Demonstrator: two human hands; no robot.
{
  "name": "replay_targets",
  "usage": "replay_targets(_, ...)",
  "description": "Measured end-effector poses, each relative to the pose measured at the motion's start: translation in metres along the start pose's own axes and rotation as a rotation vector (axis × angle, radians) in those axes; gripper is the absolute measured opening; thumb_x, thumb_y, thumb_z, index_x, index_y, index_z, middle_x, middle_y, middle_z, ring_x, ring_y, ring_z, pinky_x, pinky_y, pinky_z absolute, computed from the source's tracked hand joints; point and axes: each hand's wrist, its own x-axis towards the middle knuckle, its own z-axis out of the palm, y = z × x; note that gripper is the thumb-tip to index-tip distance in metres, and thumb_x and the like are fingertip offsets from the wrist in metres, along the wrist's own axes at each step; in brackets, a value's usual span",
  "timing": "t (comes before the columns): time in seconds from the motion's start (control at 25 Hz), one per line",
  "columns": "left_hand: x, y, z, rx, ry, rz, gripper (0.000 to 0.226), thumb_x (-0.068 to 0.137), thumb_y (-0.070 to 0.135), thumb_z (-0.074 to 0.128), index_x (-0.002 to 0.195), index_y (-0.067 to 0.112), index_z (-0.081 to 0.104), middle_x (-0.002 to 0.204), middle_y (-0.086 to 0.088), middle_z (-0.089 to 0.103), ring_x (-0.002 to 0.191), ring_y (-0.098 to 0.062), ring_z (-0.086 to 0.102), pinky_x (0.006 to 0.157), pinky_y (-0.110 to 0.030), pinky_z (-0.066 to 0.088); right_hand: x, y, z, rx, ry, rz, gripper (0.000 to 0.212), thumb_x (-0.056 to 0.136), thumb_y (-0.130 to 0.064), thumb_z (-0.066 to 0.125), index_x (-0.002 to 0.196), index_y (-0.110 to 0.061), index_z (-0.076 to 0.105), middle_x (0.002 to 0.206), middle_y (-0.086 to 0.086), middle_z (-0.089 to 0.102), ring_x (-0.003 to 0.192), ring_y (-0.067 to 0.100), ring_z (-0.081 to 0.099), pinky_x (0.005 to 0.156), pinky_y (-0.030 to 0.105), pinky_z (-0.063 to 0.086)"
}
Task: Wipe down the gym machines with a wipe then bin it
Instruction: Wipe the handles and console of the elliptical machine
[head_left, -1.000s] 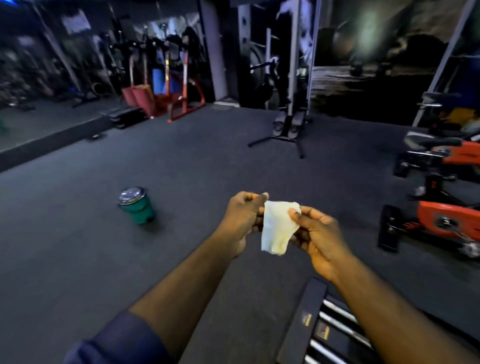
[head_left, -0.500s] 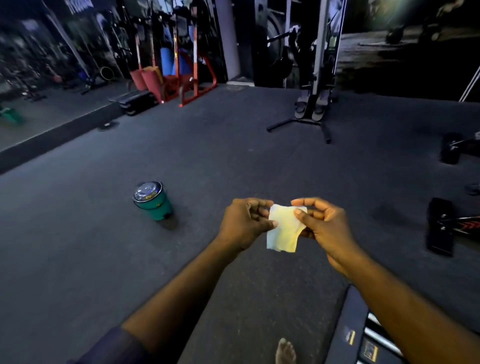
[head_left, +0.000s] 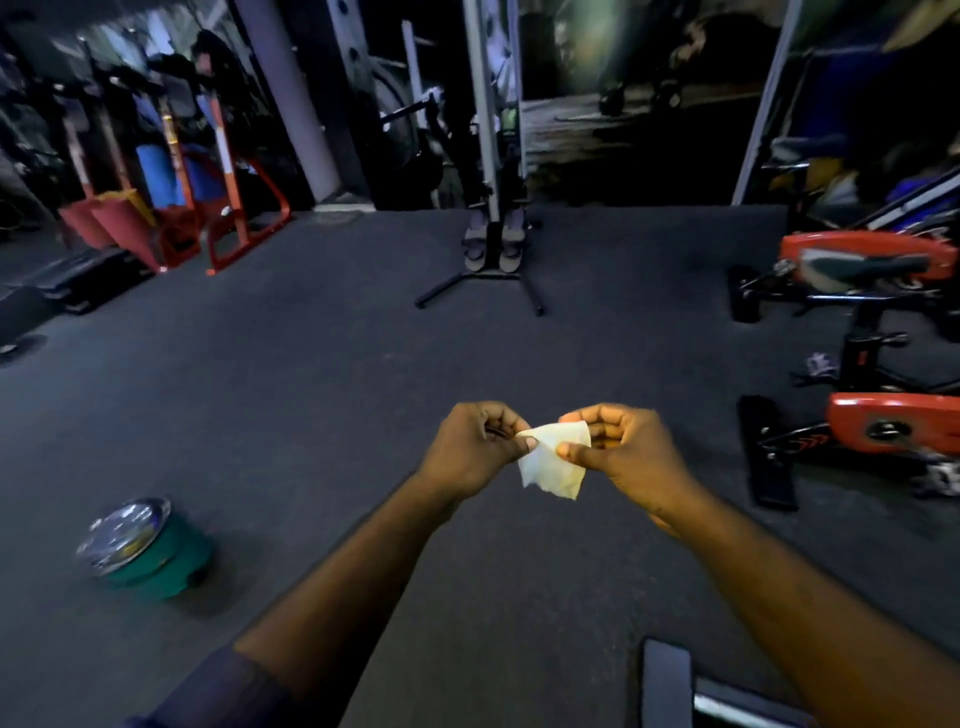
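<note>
Since half a second ago your view swings right: the green bin (head_left: 150, 556) slides to the lower left and two red exercise bikes (head_left: 893, 421) come back in on the right. Your hands sit higher in view, with the wipe (head_left: 553, 462) pulled a bit wider between them.

Your left hand (head_left: 475, 449) pinches the wipe's top left corner, thumb against curled fingers (head_left: 498, 415). Your right hand (head_left: 623, 452) pinches the right edge, thumb in front and the other fingers curled behind.

The wipe hangs in the air between both hands above the dark floor (head_left: 311, 389), its lower edge loose and creased. It is well apart from the bin.

The bin stands on the floor with its shiny silver lid (head_left: 122, 532) on top. You can't see what is inside.
</note>
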Motion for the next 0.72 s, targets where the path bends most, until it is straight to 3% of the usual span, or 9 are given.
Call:
replay_targets(0.16,0.12,0.039,0.054,-0.161,-0.169,0.043,0.013,0.097,0.011,0.074,0.1,-0.001,0.07,0.1,-0.019,0.077,0.083,-0.017,0.07,0.071,-0.021,0.056,0.06,0.01,-0.085,0.053,0.203,0.035,0.007,0.09,-0.011,0.079,0.096,-0.008,0.076,0.082,0.002,0.077,0.074,0.013,0.069,0.067,0.026,0.055)
replay_targets(0.28,0.206,0.074,0.107,-0.284,-0.335,0.066,0.011,0.095,0.006,0.076,0.101,0.003,0.067,0.101,-0.024,0.076,0.087,-0.023,0.071,0.077,-0.038,0.058,0.099,0.019,-0.146,0.21,0.355,0.11,0.025,0.093,-0.019,0.074,0.109,0.0,0.072,0.104,0.016,0.078,0.102,0.034,0.073,0.09,0.047,0.057)
replay_targets(0.36,0.265,0.102,0.15,-0.336,-0.454,0.094,0.014,0.092,0.003,0.078,0.1,0.005,0.066,0.096,-0.021,0.076,0.088,-0.027,0.073,0.077,-0.043,0.059,0.12,0.022,-0.189,0.337,0.463,0.139,0.041,0.091,-0.026,0.071,0.122,-0.001,0.067,0.116,0.02,0.075,0.112,0.039,0.07,0.1,0.054,0.053)
replay_targets(0.56,0.374,0.191,0.275,-0.309,-0.843,0.183,0.016,0.091,0.001,0.077,0.105,0.0,0.07,0.098,-0.023,0.077,0.082,-0.025,0.07,0.064,-0.026,0.056,0.137,0.024,-0.293,0.433,0.86,0.141,0.047,0.086,-0.011,0.077,0.128,0.003,0.06,0.121,0.022,0.073,0.111,0.037,0.072,0.099,0.054,0.056)
replay_targets(0.72,0.372,0.259,0.398,-0.276,-1.223,0.244,0.009,0.093,-0.003,0.073,0.1,0.002,0.072,0.1,-0.024,0.077,0.085,-0.027,0.071,0.073,-0.033,0.058,0.088,0.021,-0.357,0.57,1.207,0.085,0.052,0.079,-0.009,0.078,0.128,0.001,0.062,0.124,0.022,0.072,0.11,0.034,0.071,0.092,0.048,0.06)
